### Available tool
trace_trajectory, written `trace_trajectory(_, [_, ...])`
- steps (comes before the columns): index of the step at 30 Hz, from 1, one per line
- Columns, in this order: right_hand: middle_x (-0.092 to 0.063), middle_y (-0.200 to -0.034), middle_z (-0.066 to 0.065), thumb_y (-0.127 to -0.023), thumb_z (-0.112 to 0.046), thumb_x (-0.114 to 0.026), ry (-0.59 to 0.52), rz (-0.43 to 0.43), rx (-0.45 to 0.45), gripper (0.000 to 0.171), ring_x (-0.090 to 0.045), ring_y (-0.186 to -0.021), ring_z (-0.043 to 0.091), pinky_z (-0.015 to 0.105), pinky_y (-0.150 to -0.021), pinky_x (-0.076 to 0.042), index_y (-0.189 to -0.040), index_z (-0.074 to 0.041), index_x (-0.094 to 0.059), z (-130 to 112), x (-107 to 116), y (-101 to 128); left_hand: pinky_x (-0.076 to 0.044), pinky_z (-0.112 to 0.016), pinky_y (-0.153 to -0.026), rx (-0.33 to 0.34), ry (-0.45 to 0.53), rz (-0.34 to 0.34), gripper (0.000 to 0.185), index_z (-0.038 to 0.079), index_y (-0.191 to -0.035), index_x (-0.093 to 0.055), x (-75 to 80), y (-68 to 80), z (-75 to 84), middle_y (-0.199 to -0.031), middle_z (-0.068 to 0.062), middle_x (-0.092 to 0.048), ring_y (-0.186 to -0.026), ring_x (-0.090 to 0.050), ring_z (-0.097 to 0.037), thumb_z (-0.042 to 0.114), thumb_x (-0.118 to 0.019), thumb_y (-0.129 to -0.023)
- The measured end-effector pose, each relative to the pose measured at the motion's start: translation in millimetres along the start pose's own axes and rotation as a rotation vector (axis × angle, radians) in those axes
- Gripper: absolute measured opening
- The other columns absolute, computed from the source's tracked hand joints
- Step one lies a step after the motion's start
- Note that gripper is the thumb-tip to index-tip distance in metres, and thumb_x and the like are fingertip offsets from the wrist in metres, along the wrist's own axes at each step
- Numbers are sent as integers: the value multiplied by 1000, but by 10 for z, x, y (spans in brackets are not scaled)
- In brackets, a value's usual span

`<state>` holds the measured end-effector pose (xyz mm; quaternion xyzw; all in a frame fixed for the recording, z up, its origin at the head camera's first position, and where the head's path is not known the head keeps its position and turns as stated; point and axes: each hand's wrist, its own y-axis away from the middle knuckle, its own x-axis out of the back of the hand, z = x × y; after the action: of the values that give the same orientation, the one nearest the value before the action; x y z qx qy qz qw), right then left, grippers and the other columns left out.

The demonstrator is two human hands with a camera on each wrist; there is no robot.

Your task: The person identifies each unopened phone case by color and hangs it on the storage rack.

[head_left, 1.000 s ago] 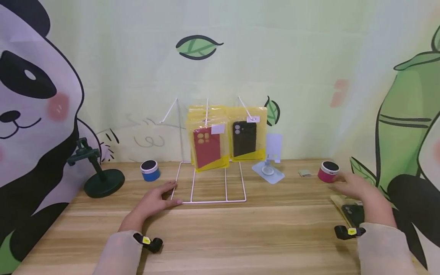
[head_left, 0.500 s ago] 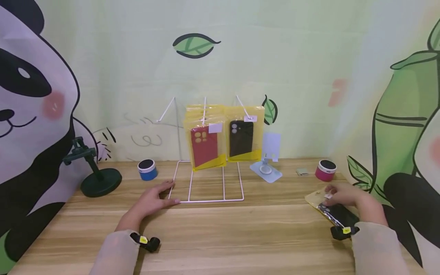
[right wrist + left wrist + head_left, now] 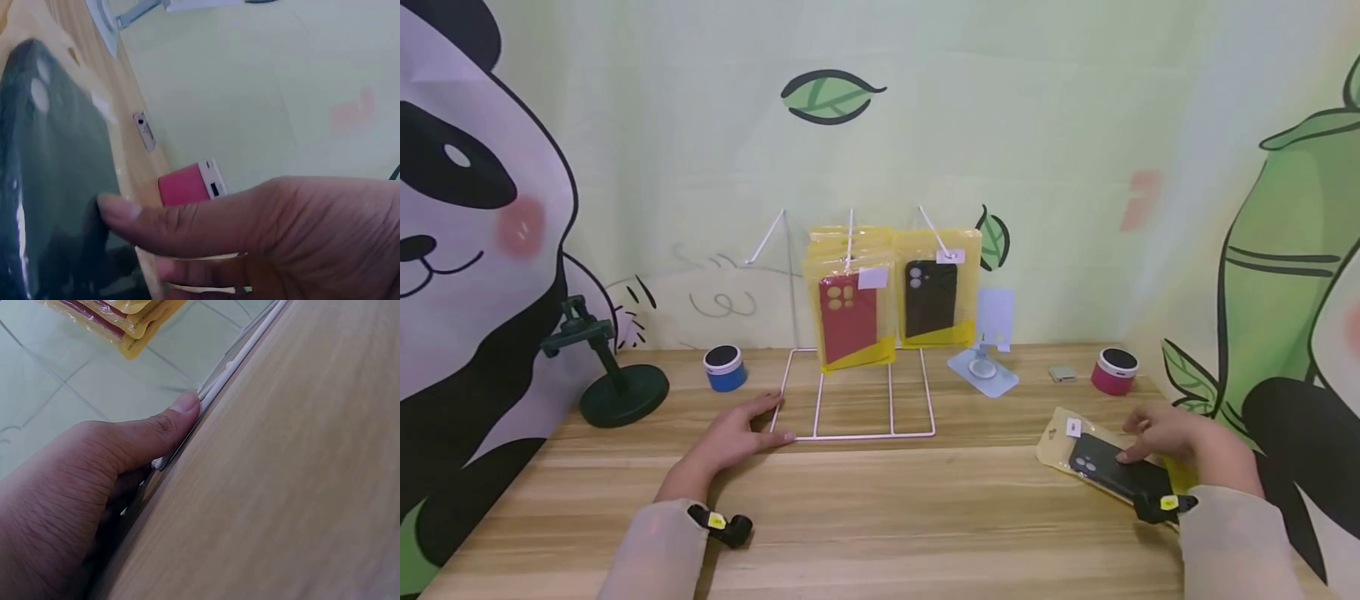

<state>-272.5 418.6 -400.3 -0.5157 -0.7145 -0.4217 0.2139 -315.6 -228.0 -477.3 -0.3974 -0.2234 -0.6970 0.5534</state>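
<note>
My left hand (image 3: 737,437) rests on the near left corner of a white wire display rack (image 3: 874,436), thumb and fingers spread along its base bars. In the left wrist view the thumb lies against the white wire; the other fingers are mostly hidden. My right hand (image 3: 1168,433) pinches a bagged black phone case (image 3: 1112,463) at the table's right side, thumb on top and fingers at its edge and underneath. Bagged phone cases hang on the rack: a red phone case (image 3: 848,321) in front on the middle hook and a black phone case (image 3: 931,298) on the right hook.
The left hook (image 3: 766,237) carries nothing. A dark green stand (image 3: 623,396) and a blue speaker (image 3: 725,369) stand to the left. Right of the rack are a pale phone stand (image 3: 983,373), a small flat grey item (image 3: 1063,374) and a pink speaker (image 3: 1114,372). A printed curtain hangs behind.
My right hand has moved from beside the pink speaker down to the bagged black phone case, taken hold of it and shifted it leftward. The left hand stays on the rack.
</note>
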Motion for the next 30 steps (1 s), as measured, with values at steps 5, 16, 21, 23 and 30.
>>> trace_trajectory(5, [-56, -97, 12, -86, -28, -80, -7, -47, -24, 43, -50, -94, 29, 38, -77, -43, -106, 4, -59, 44, -39, -14, -27, -58, -117, -12, -2, -2, 86, 13, -149, -51, 0, 3, -12, -157, -10, -42, -146, -33, -37, 60, -76, -81])
trace_trajectory(16, [-57, -101, 7, -97, -35, -65, -52, -48, 99, 32, -53, -96, 25, 36, -76, -41, -107, -6, -55, -87, -96, -43, -27, -58, -117, -7, -8, 2, 88, 13, -149, -51, -6, 1, -21, -157, -11, -41, -146, -33, -36, 62, -75, -80])
trace_trajectory(21, [-63, -104, 12, -97, -33, -66, -189, -23, 134, 42, -64, -85, 27, 39, -73, -55, -124, -3, -52, -130, -91, -30, -26, -58, -117, -4, -7, -2, 87, 13, -149, -51, -10, 2, -30, -158, -11, -41, -147, -32, -36, 62, -75, -81])
trace_trajectory(23, [-63, -108, 14, -95, -33, -69, -205, -20, 126, 51, -64, -88, 27, 39, -74, -56, -131, -2, -50, -143, -79, -27, -26, -59, -117, -5, -10, -3, 87, 14, -150, -50, -11, -1, -33, -158, -11, -40, -147, -32, -37, 62, -75, -81])
trace_trajectory(30, [-66, -118, 18, -92, -26, -72, -247, -42, 250, 63, -65, -97, 33, 39, -80, -56, -141, 5, -46, -259, -14, 32, -26, -60, -116, -14, -8, -3, 87, 14, -150, -49, 4, -6, -18, -158, -12, -40, -146, -32, -38, 61, -74, -82])
